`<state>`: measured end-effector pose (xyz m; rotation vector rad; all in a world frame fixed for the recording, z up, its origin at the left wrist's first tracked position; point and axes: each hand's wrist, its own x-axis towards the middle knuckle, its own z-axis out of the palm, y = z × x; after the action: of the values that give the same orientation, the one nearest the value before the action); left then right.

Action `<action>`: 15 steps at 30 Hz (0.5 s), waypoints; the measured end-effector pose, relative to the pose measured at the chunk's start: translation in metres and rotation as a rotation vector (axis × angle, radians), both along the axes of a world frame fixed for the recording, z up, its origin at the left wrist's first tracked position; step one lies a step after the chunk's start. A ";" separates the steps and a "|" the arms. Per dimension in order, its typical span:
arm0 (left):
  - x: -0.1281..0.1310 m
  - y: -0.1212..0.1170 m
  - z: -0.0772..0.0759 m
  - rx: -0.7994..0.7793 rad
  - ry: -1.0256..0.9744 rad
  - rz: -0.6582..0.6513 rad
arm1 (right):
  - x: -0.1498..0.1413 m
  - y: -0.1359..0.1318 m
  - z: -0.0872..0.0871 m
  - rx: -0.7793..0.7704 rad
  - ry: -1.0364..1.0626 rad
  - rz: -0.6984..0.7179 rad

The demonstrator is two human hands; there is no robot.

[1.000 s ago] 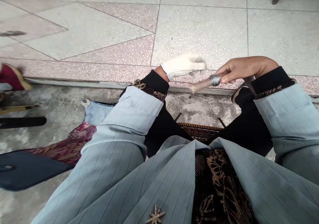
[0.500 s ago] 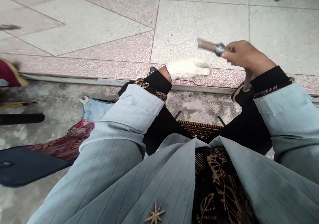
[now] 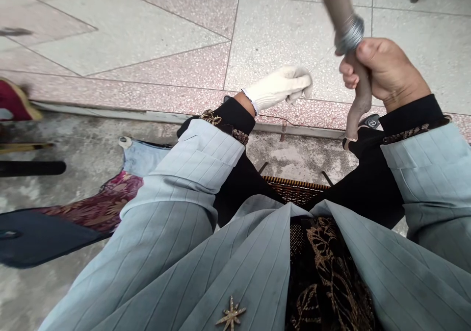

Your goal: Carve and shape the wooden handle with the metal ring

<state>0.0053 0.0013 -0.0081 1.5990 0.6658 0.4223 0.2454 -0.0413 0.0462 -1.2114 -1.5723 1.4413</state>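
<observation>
We see the crooked stick point(image 3: 362, 83) upright and slightly tilted over the tiled ledge point(image 3: 283, 32), its upper end running out of the top of the view. A band of wire point(image 3: 352, 35) is wound around it just above the grip. The bare right hand point(image 3: 390, 66) has its fingers clamped around the stick below that band, the thumb lying along the near side; the lower end hangs near the right shoe point(image 3: 371, 121), and we cannot tell whether the two touch. To the left of the stick, well apart from it, the gloved left hand point(image 3: 281, 87) is low over the ledge's edge, its fingers curled in; we cannot tell whether they meet or pinch anything. We judge the step in hand to be holding the stick aloft with one hand while the other waits low, and a next move with it would call for a firm grip below the wire and care to keep the gloved fingers clear. Nearer to us, a woven seat point(image 3: 296, 190) shows between the dark-clothed legs, above rough concrete point(image 3: 294, 154). Off to our left are a patchwork cloth point(image 3: 44, 235) in blue, maroon and navy and, beyond it, a red shoe point(image 3: 13, 100).
</observation>
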 end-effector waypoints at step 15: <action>0.000 -0.005 0.005 0.034 0.083 -0.131 | -0.009 0.014 -0.018 0.034 -0.584 -0.166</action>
<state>0.0056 -0.0035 -0.0031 1.6893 0.6153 0.2733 0.2366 -0.0270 0.0284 -1.8048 -1.7986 0.9953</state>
